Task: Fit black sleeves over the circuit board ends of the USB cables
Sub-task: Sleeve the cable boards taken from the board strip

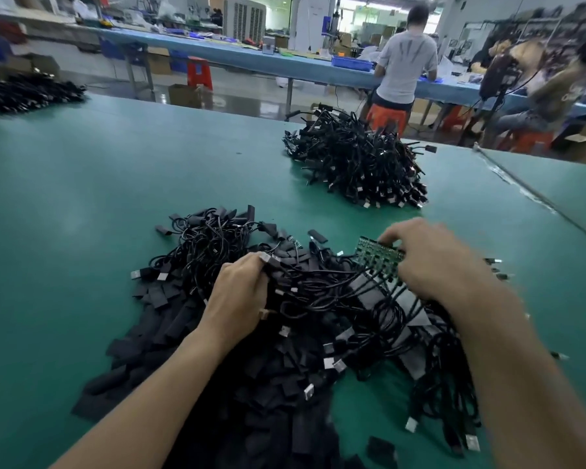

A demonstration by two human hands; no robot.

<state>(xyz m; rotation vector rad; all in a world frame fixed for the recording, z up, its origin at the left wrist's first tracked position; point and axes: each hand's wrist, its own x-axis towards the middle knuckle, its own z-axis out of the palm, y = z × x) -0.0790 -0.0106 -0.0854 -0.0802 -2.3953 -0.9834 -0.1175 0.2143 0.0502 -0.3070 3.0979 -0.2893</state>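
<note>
A heap of flat black sleeves lies on the green table in front of me, mixed with black USB cables. My left hand grips a bunch of those cables near their plug ends. My right hand holds a green circuit board panel from which several cables hang; its fingers curl round the panel's far edge. Silver USB plugs stick out of the tangle between my forearms.
A second pile of black cables sits farther back on the green table. Another dark pile lies at the far left. Beyond the table edge a person stands at a blue bench, others sit at the right.
</note>
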